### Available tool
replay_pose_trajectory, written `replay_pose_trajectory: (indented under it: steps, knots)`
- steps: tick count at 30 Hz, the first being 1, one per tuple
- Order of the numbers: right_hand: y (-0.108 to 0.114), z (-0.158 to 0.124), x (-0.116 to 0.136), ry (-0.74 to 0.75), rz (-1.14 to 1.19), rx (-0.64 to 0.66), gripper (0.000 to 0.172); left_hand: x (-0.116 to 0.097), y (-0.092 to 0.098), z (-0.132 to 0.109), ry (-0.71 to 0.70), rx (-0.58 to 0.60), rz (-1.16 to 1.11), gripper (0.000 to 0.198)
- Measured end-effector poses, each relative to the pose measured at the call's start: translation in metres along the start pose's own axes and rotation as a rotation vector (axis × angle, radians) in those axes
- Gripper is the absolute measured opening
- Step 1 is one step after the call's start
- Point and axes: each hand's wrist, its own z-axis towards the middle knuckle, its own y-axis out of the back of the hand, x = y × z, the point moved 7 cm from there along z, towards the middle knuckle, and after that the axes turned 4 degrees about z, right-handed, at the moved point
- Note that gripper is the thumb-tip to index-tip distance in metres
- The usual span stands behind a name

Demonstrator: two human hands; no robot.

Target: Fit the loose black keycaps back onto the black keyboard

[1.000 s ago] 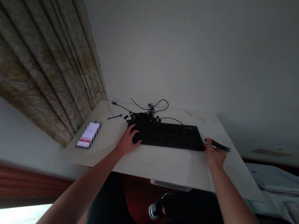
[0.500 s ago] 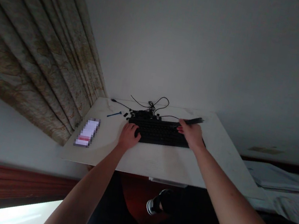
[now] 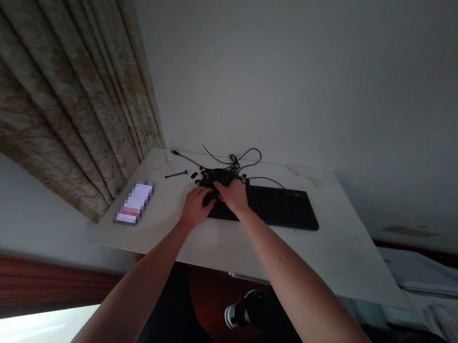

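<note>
A black computer keyboard [image 3: 279, 208] lies on the white table [image 3: 268, 254], its left end under both hands. My left hand [image 3: 195, 207] rests at that end, against a dark rounded shape [image 3: 209, 197] whose nature I cannot make out. My right hand [image 3: 234, 194] sits just right of it, touching the keyboard's top left edge beside a heap of small black pieces [image 3: 214, 176]. A thin black cable [image 3: 235, 161] loops behind the heap. The black stick from earlier frames does not show; it may be hidden by my right hand.
A blue stick [image 3: 176, 174] lies left of the heap, and a phone with a pixelated screen [image 3: 135, 202] lies near the table's left edge. A patterned curtain [image 3: 65, 74] hangs on the left. Papers [image 3: 426, 275] lie to the right, and a shoe [image 3: 237, 316] shows below the table.
My right hand has moved left along the keyboard, from its right end to its left end, and the black stick it held is no longer visible. My left hand has hardly moved.
</note>
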Motion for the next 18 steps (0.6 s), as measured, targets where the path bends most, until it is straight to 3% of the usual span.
replay_pose_trajectory:
  steps: [4,12,18]
  knots:
    - [-0.002,-0.001,0.008,0.007,-0.083,-0.005,0.031,0.002,0.0,0.002,0.023,0.013,0.002,0.02]
    - [-0.005,-0.003,0.019,0.014,-0.138,0.053,0.031,0.001,-0.002,0.002,0.011,0.055,-0.006,0.027]
    - [-0.01,0.0,0.022,0.016,-0.111,0.097,0.023,0.01,-0.003,0.001,0.076,0.015,-0.062,0.021]
